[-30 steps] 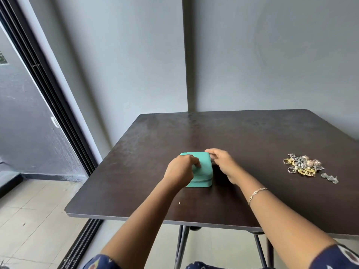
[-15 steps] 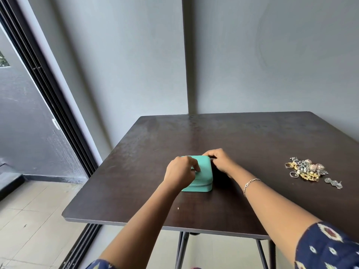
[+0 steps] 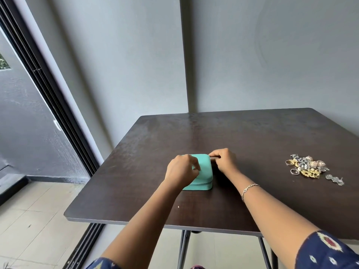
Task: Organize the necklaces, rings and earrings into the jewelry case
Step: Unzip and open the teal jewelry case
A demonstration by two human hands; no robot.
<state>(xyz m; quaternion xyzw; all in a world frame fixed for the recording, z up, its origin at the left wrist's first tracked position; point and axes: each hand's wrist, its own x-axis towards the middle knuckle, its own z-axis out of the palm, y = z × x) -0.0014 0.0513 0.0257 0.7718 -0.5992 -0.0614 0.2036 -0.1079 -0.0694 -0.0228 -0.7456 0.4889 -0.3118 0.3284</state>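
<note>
A small teal jewelry case [image 3: 204, 174] sits closed on the dark table [image 3: 252, 136], near the middle left. My left hand [image 3: 181, 170] grips its left side and top with curled fingers. At the case's far right corner, my right hand [image 3: 223, 160] pinches something small at the zipper line; what it pinches is hidden by the fingers. A heap of gold and silver rings, earrings and chains [image 3: 308, 166] lies on the table to the right, well apart from both hands.
The table stands in a corner between grey walls. A dark sliding door frame [image 3: 48, 90] runs along the left, with tiled floor [image 3: 29, 220] beyond the table's left edge. The table's near edge is close to my body.
My right hand has slid along the case's right side toward its far corner. The left hand stays on the case. The jewelry heap has not moved.
</note>
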